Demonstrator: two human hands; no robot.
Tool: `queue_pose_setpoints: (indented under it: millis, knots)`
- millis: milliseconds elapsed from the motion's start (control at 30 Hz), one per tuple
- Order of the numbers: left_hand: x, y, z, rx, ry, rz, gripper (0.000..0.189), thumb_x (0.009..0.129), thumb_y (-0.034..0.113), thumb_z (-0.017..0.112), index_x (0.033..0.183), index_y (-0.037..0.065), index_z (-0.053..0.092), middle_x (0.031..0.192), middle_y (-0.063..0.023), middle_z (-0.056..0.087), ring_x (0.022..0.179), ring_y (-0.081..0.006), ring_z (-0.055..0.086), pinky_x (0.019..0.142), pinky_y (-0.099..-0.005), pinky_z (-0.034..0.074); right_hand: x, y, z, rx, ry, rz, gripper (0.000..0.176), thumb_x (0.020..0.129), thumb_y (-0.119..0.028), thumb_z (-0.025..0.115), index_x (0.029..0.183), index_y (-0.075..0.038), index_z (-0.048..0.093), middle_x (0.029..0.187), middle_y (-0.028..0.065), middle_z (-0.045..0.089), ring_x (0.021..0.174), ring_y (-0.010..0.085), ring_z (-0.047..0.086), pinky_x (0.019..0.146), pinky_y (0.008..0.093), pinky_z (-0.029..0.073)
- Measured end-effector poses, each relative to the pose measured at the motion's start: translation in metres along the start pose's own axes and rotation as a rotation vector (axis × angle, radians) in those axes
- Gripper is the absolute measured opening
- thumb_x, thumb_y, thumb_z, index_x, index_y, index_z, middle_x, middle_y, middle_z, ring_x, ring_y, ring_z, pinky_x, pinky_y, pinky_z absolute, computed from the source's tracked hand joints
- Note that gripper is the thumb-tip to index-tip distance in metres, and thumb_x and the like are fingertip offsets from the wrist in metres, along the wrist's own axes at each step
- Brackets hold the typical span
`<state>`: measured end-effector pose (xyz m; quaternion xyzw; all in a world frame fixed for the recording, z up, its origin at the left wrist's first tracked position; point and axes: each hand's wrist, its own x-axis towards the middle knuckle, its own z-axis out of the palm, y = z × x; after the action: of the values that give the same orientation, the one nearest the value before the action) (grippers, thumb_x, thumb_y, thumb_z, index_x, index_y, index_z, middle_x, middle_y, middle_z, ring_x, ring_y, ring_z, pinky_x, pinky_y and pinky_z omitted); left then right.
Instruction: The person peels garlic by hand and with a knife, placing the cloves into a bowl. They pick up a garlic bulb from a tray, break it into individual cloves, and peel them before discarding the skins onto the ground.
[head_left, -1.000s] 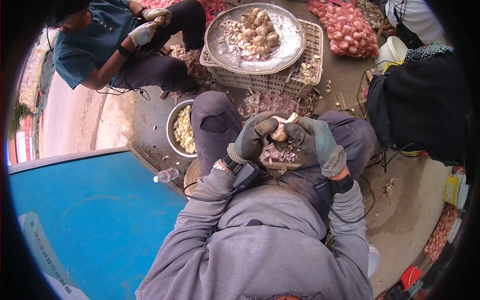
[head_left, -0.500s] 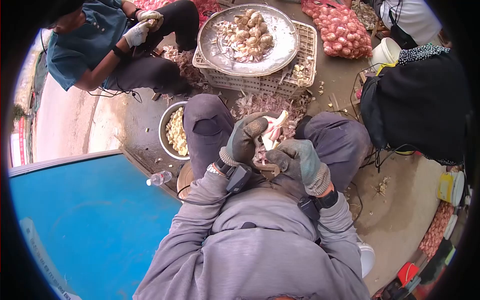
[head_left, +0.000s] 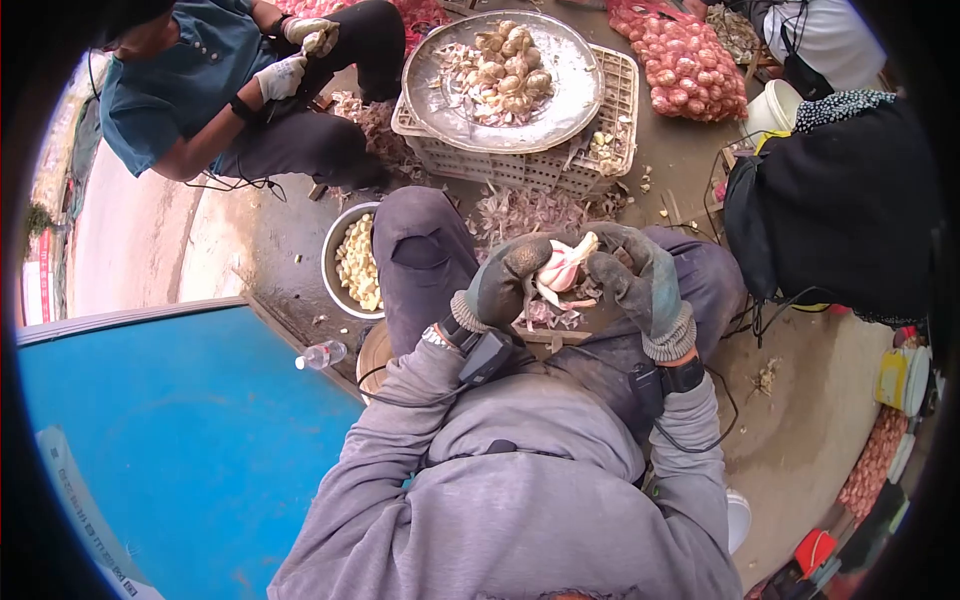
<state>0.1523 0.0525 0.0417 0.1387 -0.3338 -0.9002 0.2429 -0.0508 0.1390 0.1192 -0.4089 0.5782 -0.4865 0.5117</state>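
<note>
A partly peeled garlic bulb, pinkish white with a pale stem, is held above my lap. My left hand, in a dark grey-green glove, grips it from the left with the thumb on top. My right hand, gloved alike, has its fingers curled and thumb and fingertips at the stem side of the bulb. Loose skin hangs below the bulb. Under and beyond the hands lies a heap of papery garlic skins. A metal bowl of peeled cloves stands left of my knee.
Ahead, a round metal tray with garlic bulbs rests on a plastic crate. A co-worker in gloves sits at the left. Also about are a red net bag of garlic, a plastic bottle and a blue board.
My right hand has moved up and right, from below the bulb to its stem side. The bulb has tilted and come lower. The co-worker's hands have moved apart.
</note>
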Motion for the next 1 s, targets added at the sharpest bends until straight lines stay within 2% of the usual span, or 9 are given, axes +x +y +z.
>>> queue_pose_setpoints:
  millis: [133, 167, 300, 400, 533, 733, 800, 933, 1000]
  knots:
    - [-0.001, -0.011, 0.001, -0.285, -0.019, -0.093, 0.055, 0.104, 0.034, 0.058, 0.139, -0.007, 0.052, 0.124, -0.0178, 0.067, 0.107, -0.0252, 0.068, 0.096, -0.0404, 0.056, 0.004, 0.009, -0.003, 0.079, -0.091, 0.077, 0.028, 0.098, -0.015, 0.072, 0.119, 0.002, 0.068, 0.085, -0.0001, 0.069, 0.067, 0.0021, 0.058, 0.056, 0.0184, 0.046]
    - [0.0, -0.01, -0.001, -0.088, -0.002, -0.025, 0.057, 0.103, 0.035, 0.059, 0.141, -0.007, 0.051, 0.126, -0.0164, 0.066, 0.111, -0.0244, 0.067, 0.099, -0.0402, 0.054, 0.003, 0.013, 0.0, 0.116, -0.034, 0.063, 0.024, 0.098, -0.016, 0.072, 0.115, 0.001, 0.068, 0.081, -0.0011, 0.068, 0.061, 0.0007, 0.055, 0.051, 0.017, 0.041]
    - [0.004, 0.0, 0.018, 0.249, 0.084, 0.033, 0.058, 0.103, 0.028, 0.059, 0.147, -0.006, 0.045, 0.137, -0.0131, 0.059, 0.123, -0.0237, 0.059, 0.105, -0.0417, 0.049, 0.004, 0.008, 0.005, 0.095, 0.056, 0.115, 0.024, 0.098, -0.018, 0.072, 0.112, 0.0, 0.068, 0.082, -0.0003, 0.068, 0.061, 0.0015, 0.056, 0.05, 0.0181, 0.042]
    - [0.002, -0.004, 0.014, 0.103, 0.075, -0.013, 0.057, 0.102, 0.023, 0.059, 0.149, -0.004, 0.042, 0.139, -0.013, 0.057, 0.125, -0.0236, 0.058, 0.105, -0.0416, 0.049, 0.005, 0.007, 0.006, 0.146, 0.057, 0.075, 0.028, 0.1, -0.024, 0.068, 0.11, 0.001, 0.069, 0.077, -0.0005, 0.065, 0.059, 0.0044, 0.055, 0.053, 0.0197, 0.043]
    - [0.001, 0.001, 0.015, 0.015, 0.085, -0.027, 0.059, 0.099, 0.021, 0.061, 0.149, -0.003, 0.042, 0.13, -0.0156, 0.061, 0.109, -0.0235, 0.063, 0.094, -0.0394, 0.053, 0.007, 0.004, 0.009, 0.093, 0.011, 0.102, 0.03, 0.101, -0.027, 0.067, 0.113, 0.001, 0.067, 0.081, 0.0002, 0.065, 0.061, 0.0047, 0.056, 0.054, 0.0199, 0.045]
    - [-0.001, 0.011, 0.011, 0.058, 0.108, -0.015, 0.057, 0.1, 0.025, 0.06, 0.147, -0.004, 0.045, 0.12, -0.0154, 0.065, 0.099, -0.0227, 0.064, 0.089, -0.0379, 0.054, -0.001, 0.017, -0.011, 0.069, -0.037, -0.005, 0.034, 0.104, -0.029, 0.062, 0.116, 0.002, 0.067, 0.087, -0.0014, 0.065, 0.067, 0.0031, 0.054, 0.059, 0.0203, 0.046]
    - [0.0, 0.012, 0.011, 0.09, 0.108, -0.009, 0.058, 0.1, 0.027, 0.06, 0.146, -0.004, 0.046, 0.119, -0.0161, 0.065, 0.097, -0.0226, 0.064, 0.087, -0.0371, 0.054, -0.005, 0.017, -0.014, -0.159, -0.09, 0.069, 0.05, 0.103, -0.048, 0.059, 0.115, 0.0, 0.067, 0.082, -0.0012, 0.06, 0.066, 0.0053, 0.056, 0.059, 0.0209, 0.046]
    - [0.0, 0.01, 0.014, 0.003, 0.081, 0.015, 0.059, 0.099, 0.033, 0.062, 0.142, -0.005, 0.05, 0.114, -0.0167, 0.066, 0.089, -0.0216, 0.064, 0.081, -0.0342, 0.053, -0.013, 0.011, -0.013, -0.2, -0.057, -0.047, 0.048, 0.102, -0.048, 0.06, 0.114, -0.002, 0.068, 0.081, -0.0021, 0.06, 0.067, 0.0051, 0.055, 0.06, 0.0211, 0.046]
    - [0.0, 0.014, 0.021, -0.034, 0.103, 0.011, 0.058, 0.099, 0.035, 0.062, 0.14, -0.004, 0.051, 0.111, -0.0158, 0.066, 0.087, -0.0212, 0.063, 0.079, -0.034, 0.052, -0.015, 0.008, -0.014, -0.13, -0.077, 0.084, 0.042, 0.104, -0.043, 0.059, 0.109, -0.002, 0.07, 0.08, -0.0028, 0.06, 0.067, 0.0047, 0.054, 0.061, 0.0212, 0.045]
